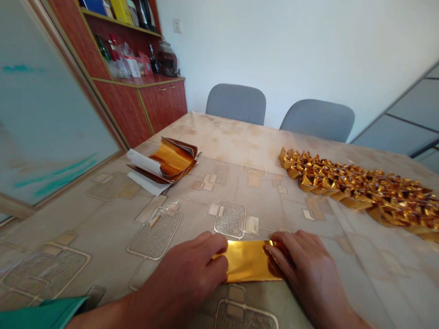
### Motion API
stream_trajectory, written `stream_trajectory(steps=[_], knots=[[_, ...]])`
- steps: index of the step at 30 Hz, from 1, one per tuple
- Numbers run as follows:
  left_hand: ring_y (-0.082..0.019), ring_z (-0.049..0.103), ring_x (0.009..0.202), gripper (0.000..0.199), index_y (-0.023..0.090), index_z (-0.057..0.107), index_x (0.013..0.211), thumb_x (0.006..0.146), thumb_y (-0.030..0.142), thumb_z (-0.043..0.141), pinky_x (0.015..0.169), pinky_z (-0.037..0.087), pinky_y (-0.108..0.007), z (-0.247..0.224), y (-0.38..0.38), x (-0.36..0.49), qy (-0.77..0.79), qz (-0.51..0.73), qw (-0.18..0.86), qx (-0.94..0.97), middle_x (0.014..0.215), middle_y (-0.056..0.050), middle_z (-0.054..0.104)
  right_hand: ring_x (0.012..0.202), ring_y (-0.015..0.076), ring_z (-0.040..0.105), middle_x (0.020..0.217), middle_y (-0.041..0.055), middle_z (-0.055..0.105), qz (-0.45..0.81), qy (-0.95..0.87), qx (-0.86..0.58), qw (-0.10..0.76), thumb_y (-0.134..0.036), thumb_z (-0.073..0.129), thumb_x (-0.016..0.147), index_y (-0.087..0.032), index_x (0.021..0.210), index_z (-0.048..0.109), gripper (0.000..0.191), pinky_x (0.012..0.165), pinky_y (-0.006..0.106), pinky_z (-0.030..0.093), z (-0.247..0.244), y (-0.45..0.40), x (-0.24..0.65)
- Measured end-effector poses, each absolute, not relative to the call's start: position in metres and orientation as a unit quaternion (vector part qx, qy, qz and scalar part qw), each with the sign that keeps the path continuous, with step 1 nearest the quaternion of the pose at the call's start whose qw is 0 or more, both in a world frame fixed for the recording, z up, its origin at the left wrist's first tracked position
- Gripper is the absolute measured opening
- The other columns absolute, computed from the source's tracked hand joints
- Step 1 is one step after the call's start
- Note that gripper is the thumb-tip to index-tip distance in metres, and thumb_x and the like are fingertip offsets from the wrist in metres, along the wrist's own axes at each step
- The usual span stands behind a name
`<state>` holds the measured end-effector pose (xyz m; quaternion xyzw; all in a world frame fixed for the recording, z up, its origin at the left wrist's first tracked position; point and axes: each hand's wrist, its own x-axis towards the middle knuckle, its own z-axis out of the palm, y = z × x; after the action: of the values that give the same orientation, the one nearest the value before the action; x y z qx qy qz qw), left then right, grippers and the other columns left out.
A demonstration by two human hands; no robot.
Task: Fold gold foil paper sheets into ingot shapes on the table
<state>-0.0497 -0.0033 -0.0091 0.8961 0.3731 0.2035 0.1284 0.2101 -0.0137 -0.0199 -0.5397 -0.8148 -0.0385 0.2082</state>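
We face a wooden cabinet, its shelf labels too small to read, and a patterned table cover bearing a long heap of folded gold foil pieces and a curled pad of foil sheets. A gold foil strip lies flat between our hands: our left hand presses its left end, our right hand its right end, fingers extended, pinching nothing.

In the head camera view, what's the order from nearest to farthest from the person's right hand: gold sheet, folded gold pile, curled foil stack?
From the right hand:
1. Gold foil sheet: touching it, centre front.
2. Pile of folded gold pieces: ahead, right.
3. Curled stack of gold foil and paper: ahead, left.
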Motion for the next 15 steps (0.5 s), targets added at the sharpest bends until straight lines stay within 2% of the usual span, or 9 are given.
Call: stream_trajectory(steps=[3, 6, 8, 11, 15], knots=[[-0.017, 0.058, 0.084, 0.022, 0.021, 0.065, 0.094, 0.100, 0.021, 0.044, 0.072, 0.049, -0.027, -0.0041, -0.0019, -0.0464, 0.305, 0.183, 0.070, 0.932, 0.098, -0.002, 0.067, 0.062, 0.0223, 0.057, 0.066, 0.0015, 0.062, -0.047, -0.813, -0.542, 0.207, -0.046, 0.038, 0.102, -0.022, 0.084, 0.059, 0.036, 0.062, 0.033, 0.037, -0.0198, -0.0122, 0.2102], [-0.019, 0.057, 0.097, 0.025, 0.020, 0.059, 0.118, 0.101, 0.022, 0.041, 0.090, 0.047, -0.033, -0.0034, -0.0023, -0.0430, 0.219, 0.184, 0.057, 0.957, 0.116, -0.005, 0.066, 0.062, 0.0219, 0.057, 0.065, 0.0019, 0.062, -0.052, -0.812, -0.544, 0.204, -0.048, 0.035, 0.102, -0.021, 0.085, 0.060, 0.040, 0.063, 0.033, 0.038, -0.0191, -0.0112, 0.2100], [-0.018, 0.057, 0.097, 0.029, 0.021, 0.056, 0.126, 0.102, 0.022, 0.039, 0.097, 0.043, -0.037, -0.0056, -0.0034, -0.0418, 0.206, 0.172, 0.057, 0.962, 0.117, -0.005, 0.065, 0.063, 0.0223, 0.058, 0.066, 0.0025, 0.063, -0.057, -0.813, -0.545, 0.198, -0.048, 0.034, 0.102, -0.021, 0.085, 0.060, 0.042, 0.064, 0.034, 0.038, -0.0189, -0.0112, 0.2094], [-0.020, 0.057, 0.096, 0.029, 0.025, 0.055, 0.126, 0.100, 0.022, 0.042, 0.107, 0.034, -0.048, -0.0087, -0.0051, -0.0417, 0.224, 0.148, 0.043, 0.962, 0.116, -0.004, 0.065, 0.064, 0.0226, 0.059, 0.068, 0.0029, 0.065, -0.061, -0.815, -0.546, 0.187, -0.047, 0.034, 0.103, -0.021, 0.087, 0.060, 0.040, 0.065, 0.035, 0.039, -0.0198, -0.0108, 0.2087], [-0.023, 0.055, 0.099, 0.031, 0.030, 0.054, 0.127, 0.098, 0.022, 0.046, 0.110, 0.028, -0.056, -0.0084, -0.0065, -0.0421, 0.231, 0.119, 0.033, 0.965, 0.120, -0.005, 0.063, 0.070, 0.0237, 0.059, 0.074, 0.0051, 0.065, -0.087, -0.811, -0.548, 0.186, -0.042, 0.040, 0.102, -0.019, 0.089, 0.062, 0.034, 0.067, 0.036, 0.040, -0.0178, -0.0089, 0.2091]])
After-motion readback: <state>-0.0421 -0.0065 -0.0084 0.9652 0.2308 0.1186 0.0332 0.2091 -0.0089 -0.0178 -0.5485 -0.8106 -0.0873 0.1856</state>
